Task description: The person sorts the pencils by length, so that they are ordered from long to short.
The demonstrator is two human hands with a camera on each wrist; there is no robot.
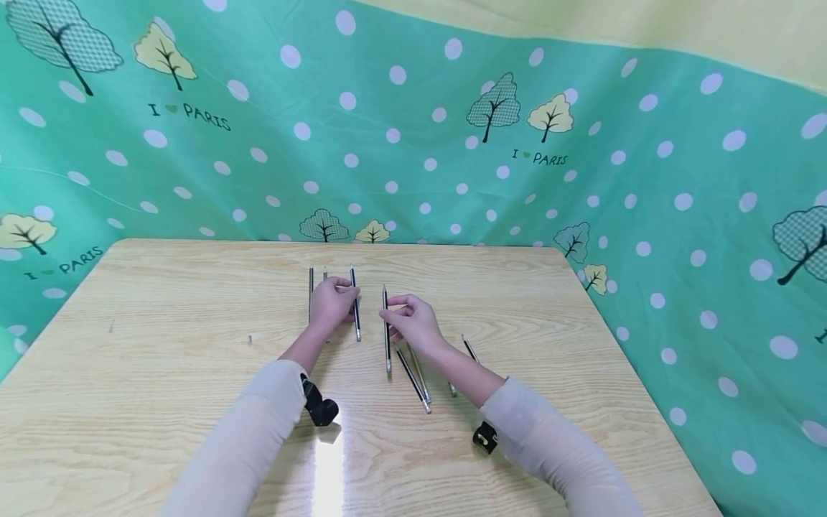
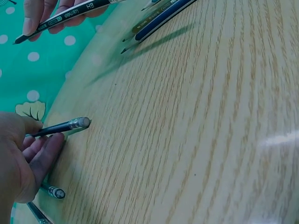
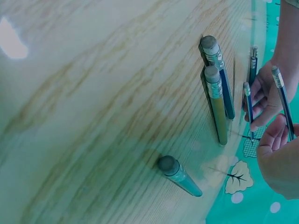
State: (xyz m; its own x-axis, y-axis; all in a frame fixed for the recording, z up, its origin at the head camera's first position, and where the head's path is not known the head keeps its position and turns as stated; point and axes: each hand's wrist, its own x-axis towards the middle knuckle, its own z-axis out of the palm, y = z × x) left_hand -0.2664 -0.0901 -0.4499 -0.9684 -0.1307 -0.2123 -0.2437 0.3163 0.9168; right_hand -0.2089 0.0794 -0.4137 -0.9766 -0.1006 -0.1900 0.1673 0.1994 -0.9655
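Observation:
My left hand (image 1: 332,307) pinches a dark pencil (image 1: 358,329) between thumb and fingers. Its eraser end points back toward me, and in the left wrist view that metal-banded end (image 2: 80,122) sticks out past the fingertips. To the right, my right hand (image 1: 417,324) pinches another dark pencil (image 1: 388,352), point away from me; in the left wrist view this pencil (image 2: 70,14) shows white lettering with "HB" and is held above the tabletop. Just left of my left hand lie two more pencils, one dark pencil (image 1: 311,286) and one partly hidden by the hand.
Below my right hand, a dark pencil (image 1: 412,378) and a gold-coloured pencil (image 1: 421,375) lie side by side. Another pencil (image 1: 469,348) is partly covered by my right forearm. A green dotted cloth (image 1: 400,158) hangs behind the wooden table (image 1: 161,402).

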